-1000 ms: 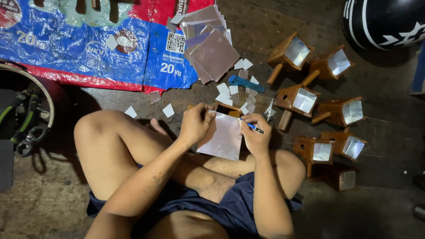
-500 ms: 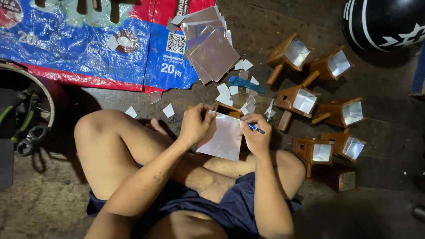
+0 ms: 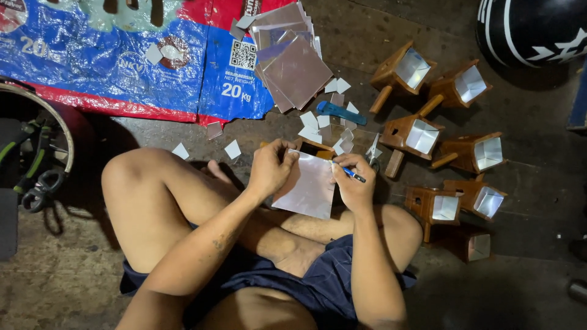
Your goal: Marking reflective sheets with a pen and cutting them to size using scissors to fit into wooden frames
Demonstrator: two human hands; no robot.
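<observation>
Seated cross-legged on a concrete floor (image 3: 73, 287), a person works a shiny silver sheet (image 3: 307, 186) propped across the lap. Far to the left of the hands lies a blue and red woven sack (image 3: 122, 55), with small cut squares (image 3: 232, 148) scattered just left of the left hand. The left hand (image 3: 271, 168) curls over the sheet's upper left edge, fingers closed on it to pin it down. The sheet sits between both hands, tilted toward the person. The right hand (image 3: 353, 183) pinches a blue pen-like tool (image 3: 353, 176) at the sheet's right edge, tip pointing away to the right. Above the hands rests a stack of larger silver sheets (image 3: 293, 61) and a blue-handled tool (image 3: 340, 112). To the right of the right hand stand 7 wooden boxes (image 3: 422, 131) lined with reflective panels. Judged from here, the sheet could slip under the tool if the left hand's grip eases, spoiling the line, and its sharp edges lie close to bare legs.
</observation>
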